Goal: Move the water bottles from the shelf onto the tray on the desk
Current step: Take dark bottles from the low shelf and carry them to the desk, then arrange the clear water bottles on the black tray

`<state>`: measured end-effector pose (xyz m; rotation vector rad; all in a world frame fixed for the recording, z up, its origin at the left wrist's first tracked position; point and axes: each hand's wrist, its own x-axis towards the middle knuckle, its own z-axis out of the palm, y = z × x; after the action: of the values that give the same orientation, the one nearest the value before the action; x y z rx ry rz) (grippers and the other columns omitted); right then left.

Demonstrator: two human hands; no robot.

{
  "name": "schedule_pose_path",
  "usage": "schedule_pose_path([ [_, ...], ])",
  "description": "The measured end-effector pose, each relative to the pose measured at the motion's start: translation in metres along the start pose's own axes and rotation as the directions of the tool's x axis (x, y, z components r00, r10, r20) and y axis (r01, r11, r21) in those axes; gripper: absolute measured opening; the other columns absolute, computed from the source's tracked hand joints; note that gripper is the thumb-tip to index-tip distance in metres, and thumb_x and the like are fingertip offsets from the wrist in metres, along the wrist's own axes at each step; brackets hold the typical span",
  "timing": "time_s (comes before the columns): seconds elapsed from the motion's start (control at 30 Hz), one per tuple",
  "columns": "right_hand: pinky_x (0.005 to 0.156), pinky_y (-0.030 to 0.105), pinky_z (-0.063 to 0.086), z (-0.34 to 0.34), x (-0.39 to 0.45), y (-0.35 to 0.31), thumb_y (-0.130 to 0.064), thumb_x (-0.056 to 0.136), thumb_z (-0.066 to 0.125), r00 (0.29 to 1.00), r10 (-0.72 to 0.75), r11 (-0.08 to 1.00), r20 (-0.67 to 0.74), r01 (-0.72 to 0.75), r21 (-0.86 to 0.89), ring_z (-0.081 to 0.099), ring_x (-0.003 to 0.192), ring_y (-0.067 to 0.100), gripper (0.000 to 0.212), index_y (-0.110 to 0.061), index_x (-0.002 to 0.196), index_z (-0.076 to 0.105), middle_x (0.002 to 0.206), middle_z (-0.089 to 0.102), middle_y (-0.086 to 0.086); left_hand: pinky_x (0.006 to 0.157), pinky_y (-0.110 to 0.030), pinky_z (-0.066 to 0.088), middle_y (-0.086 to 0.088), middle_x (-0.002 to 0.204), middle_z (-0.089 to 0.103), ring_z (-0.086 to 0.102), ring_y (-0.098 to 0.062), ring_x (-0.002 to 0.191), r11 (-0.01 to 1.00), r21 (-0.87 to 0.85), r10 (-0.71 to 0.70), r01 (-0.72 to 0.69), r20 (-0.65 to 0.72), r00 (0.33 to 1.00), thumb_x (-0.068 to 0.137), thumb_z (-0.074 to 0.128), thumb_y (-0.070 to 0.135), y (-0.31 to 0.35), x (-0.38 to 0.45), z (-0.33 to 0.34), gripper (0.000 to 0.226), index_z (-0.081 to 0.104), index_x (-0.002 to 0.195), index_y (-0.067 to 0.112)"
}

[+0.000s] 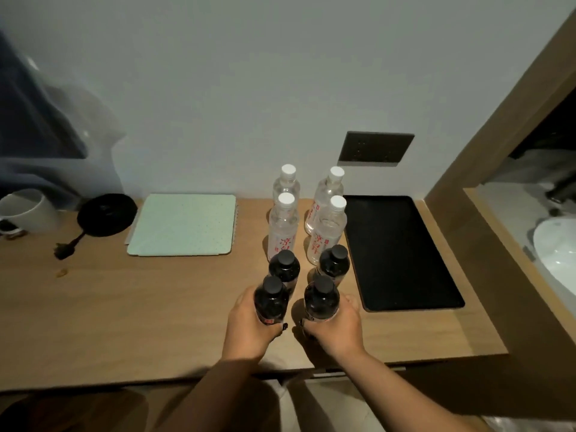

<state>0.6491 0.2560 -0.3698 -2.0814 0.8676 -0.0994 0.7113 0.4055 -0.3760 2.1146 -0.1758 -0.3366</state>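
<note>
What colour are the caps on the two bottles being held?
Black, on both dark bottles; head view shows it best.

The wooden desk [156, 307] carries eight bottles [283, 226], a black tray [402, 254], a green mat [182, 224], a mug [23, 210].

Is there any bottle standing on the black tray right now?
No, the black tray holds nothing; all eight bottles stand on the wooden desk to its left.

Dim, soft focus; edges bowed, blurred.
</note>
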Motion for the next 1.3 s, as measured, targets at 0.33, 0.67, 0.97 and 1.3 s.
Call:
schedule_pose_path([
  [0.33,0.079,0.001,0.03,0.009,-0.003,0.013,-0.021,0.06,0.084,0.998,0.051,0.999,-0.03,-0.051,-0.008,0.042,0.085,-0.003,0.053,-0.018,0.105,0.056,0.103,0.046,-0.003,0.101,-0.028,0.042,0.005,0.122,0.057,0.052,-0.012,0.116,1.0,-0.008,-0.012,0.012,0.065,0.998,0.063,0.084,0.01,-0.009,-0.002,0.008,0.073,0.049,0.125,0.024],
  [0.67,0.101,0.025,0.037,-0.003,-0.012,0.014,-0.013,0.069,0.079,0.996,0.055,0.998,0.064,-0.055,-0.003,0.05,0.118,0.018,0.063,-0.019,0.125,0.049,0.123,0.048,0.001,0.098,-0.023,0.04,0.001,0.131,0.054,0.051,-0.017,0.123,1.0,-0.01,0.002,-0.002,0.064,0.998,0.066,0.083,0.015,0.004,-0.015,-0.001,0.08,0.039,0.132,0.02],
  [0.97,0.101,0.025,0.039,-0.071,-0.029,0.009,-0.012,0.079,0.072,0.992,-0.088,0.994,0.095,0.081,0.072,0.041,0.128,0.014,0.074,-0.021,0.141,0.034,0.14,0.036,-0.001,0.102,-0.02,0.028,0.004,0.143,0.04,0.032,0.001,0.121,0.979,-0.006,0.201,-0.204,-0.132,0.971,0.078,0.074,0.019,0.079,-0.048,-0.005,0.076,0.032,0.14,0.024],
  [1.3,0.102,0.025,0.04,-0.178,-0.051,-0.003,-0.013,0.083,0.066,0.936,-0.351,0.932,0.006,0.349,0.099,0.04,0.125,0.006,0.062,-0.03,0.136,0.039,0.136,0.036,-0.01,0.109,-0.035,0.035,0.004,0.146,0.037,0.036,-0.014,0.134,0.953,0.012,0.299,-0.302,-0.172,0.939,0.086,0.065,0.021,0.156,-0.091,0.029,0.067,0.029,0.141,0.027],
])
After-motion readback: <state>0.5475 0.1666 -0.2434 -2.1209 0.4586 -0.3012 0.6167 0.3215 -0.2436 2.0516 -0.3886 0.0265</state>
